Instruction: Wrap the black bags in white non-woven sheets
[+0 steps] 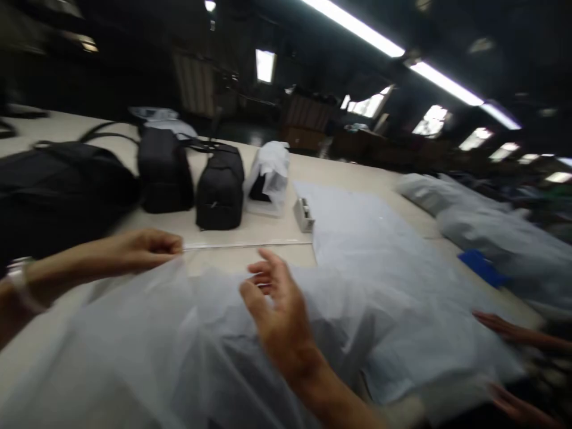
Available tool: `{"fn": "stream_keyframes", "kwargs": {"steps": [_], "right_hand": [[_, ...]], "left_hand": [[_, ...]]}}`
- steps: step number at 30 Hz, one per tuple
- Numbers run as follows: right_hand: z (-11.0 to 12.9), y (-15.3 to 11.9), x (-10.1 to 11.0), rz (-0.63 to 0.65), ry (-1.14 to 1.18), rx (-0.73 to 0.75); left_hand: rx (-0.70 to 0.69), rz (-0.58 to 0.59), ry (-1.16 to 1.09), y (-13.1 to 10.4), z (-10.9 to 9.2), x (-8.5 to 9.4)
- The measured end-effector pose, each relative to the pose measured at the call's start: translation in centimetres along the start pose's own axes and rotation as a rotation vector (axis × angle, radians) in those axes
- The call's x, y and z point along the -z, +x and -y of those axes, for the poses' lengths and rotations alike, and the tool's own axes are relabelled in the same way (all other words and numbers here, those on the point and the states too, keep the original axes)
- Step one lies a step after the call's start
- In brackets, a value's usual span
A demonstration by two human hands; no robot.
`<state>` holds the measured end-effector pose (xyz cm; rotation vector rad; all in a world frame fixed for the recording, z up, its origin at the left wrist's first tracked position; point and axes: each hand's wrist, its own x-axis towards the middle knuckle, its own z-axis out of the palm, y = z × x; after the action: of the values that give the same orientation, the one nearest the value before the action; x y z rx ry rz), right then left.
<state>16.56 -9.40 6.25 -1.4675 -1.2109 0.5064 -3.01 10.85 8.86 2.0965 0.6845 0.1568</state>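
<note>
A large translucent white plastic bag (129, 333) spreads across the near part of the table, with something dark showing faintly through it. At its upper left corner, my left hand (152, 247) is closed on the plastic, a white band around the wrist. My right hand (279, 316) hovers over the middle of the bag. Its fingers are loosely bent and apart, with nothing visible between them. Further right lies another sheet-like white plastic bag (402, 298), partly overlapping the near one. The whole picture is somewhat blurred.
Black bags (221, 187) stand behind my hands, one white-wrapped bag (270, 176) beside them. A small white box (304, 214) stands near the middle. Wrapped bundles (487, 220) and a blue item (482, 268) lie right. A co-worker's hand (498, 325) rests on the plastic at right.
</note>
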Motion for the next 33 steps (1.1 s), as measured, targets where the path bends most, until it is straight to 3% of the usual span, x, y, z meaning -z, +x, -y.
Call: {"fn": "stream_keyframes", "kwargs": {"steps": [3, 6, 12, 16, 18, 22, 24, 26, 30, 33], "right_hand": [[-0.8, -2.8, 0.1, 0.042, -0.242, 0.306], [-0.8, -5.1, -1.6, 0.069, -0.401, 0.545], [-1.0, -4.4, -5.0, 0.078, -0.499, 0.549], [-1.2, -4.4, -5.0, 0.047, -0.470, 0.568], [-1.4, -4.4, -4.9, 0.112, -0.424, 0.604], [-1.4, -4.0, -4.8, 0.242, -0.296, 0.601], [-0.9, -4.1, -4.7, 0.233, -0.211, 0.535], [-0.3, -4.2, -4.4, 0.212, -0.128, 0.378], [0.5, -3.4, -3.2, 0.246, 0.137, -0.203], [0.3, -1.9, -2.7, 0.319, 0.401, -0.437]], "left_hand": [[0.173, 0.080, -0.153, -2.2, 1.1, 0.7], [0.165, 0.074, -0.216, -1.8, 1.6, 0.5], [0.157, 0.062, -0.278, -2.0, 1.1, 0.0], [0.151, 0.115, -0.328, -2.7, 0.9, 0.3], [0.131, 0.155, -0.350, -2.5, 1.3, 0.6], [0.156, 0.111, -0.324, -0.5, 2.8, 0.6], [0.194, 0.156, -0.274, 1.1, 3.5, 0.0], [0.196, 0.264, -0.235, 2.7, 3.9, -1.1], [0.200, 0.396, -0.285, 4.3, 3.8, -3.4], [0.207, 0.355, -0.339, 4.3, 3.7, -4.0]]}}
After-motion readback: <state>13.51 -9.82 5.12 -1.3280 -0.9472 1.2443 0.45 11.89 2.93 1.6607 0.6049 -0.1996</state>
